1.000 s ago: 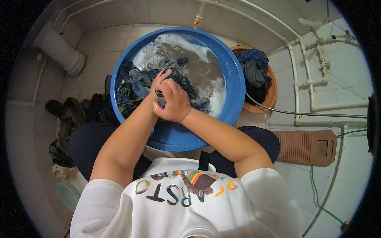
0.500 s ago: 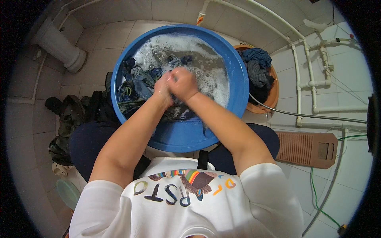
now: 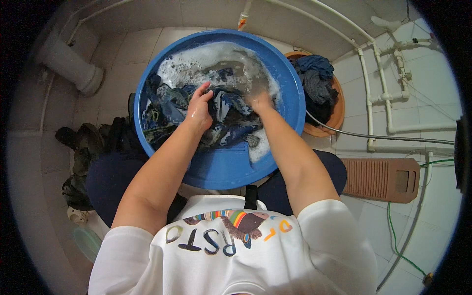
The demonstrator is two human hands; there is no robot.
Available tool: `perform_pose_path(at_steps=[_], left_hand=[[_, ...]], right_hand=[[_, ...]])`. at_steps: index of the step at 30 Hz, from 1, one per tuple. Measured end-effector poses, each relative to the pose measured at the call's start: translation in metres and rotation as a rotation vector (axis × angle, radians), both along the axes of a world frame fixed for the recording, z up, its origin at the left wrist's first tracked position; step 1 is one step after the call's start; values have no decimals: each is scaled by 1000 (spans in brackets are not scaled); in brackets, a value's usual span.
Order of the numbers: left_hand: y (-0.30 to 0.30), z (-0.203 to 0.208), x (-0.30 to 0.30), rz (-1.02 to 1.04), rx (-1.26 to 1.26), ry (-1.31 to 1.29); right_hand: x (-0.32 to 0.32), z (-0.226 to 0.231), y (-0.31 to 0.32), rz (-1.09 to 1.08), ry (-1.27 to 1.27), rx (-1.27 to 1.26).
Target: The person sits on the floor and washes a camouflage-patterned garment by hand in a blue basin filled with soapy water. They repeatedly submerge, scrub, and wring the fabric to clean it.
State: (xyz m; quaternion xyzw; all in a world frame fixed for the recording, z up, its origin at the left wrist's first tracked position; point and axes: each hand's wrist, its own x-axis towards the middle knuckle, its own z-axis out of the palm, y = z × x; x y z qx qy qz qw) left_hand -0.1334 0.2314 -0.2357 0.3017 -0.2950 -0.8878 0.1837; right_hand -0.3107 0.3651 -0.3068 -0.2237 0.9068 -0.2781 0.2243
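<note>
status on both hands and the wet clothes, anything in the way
Left hand open at dark clothes. Right hand partly submerged, fingers hidden in cloudy water. Clothes bunched in blue tub. Nothing visibly blocking.

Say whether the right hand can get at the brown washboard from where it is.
Probably not directly: the right hand is inside the blue tub, whose rim and the person's right knee lie between it and the washboard. Lifted over both, it might reach.
</note>
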Motion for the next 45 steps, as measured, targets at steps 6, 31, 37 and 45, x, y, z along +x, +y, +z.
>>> perform_pose_path(at_steps=[6,31,37,45], left_hand=[[-5,8,2,-57,296,131],[20,52,10,-86,323,-184],[13,26,8,-17,280,50],[13,12,3,56,-119,-78]], right_hand=[[110,111,-37,129,330,-497],[74,80,-46,-125,270,-532],[32,35,-5,47,195,-259],[4,11,9,36,161,251]])
